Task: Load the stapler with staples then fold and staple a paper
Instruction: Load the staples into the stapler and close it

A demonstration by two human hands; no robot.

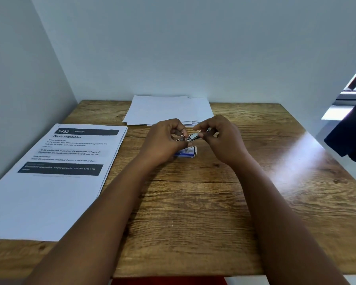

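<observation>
A small metal stapler [190, 137] is held between both hands above the middle of the wooden table [193, 202]. My left hand [164, 138] grips its left end, where a thin bit of metal sticks up by the fingertips. My right hand [220, 138] pinches the stapler's right end. Directly under the hands lies a small blue and white staple box [188, 152], partly hidden by my left hand. A stack of blank white paper [169, 110] lies behind the hands near the wall.
A stack of printed sheets [56, 173] headed "Wash Vegetables" lies on the table's left side. Walls close the table in at the left and back. A dark garment [349, 136] hangs at the right edge. Sunlight glares on the right of the table.
</observation>
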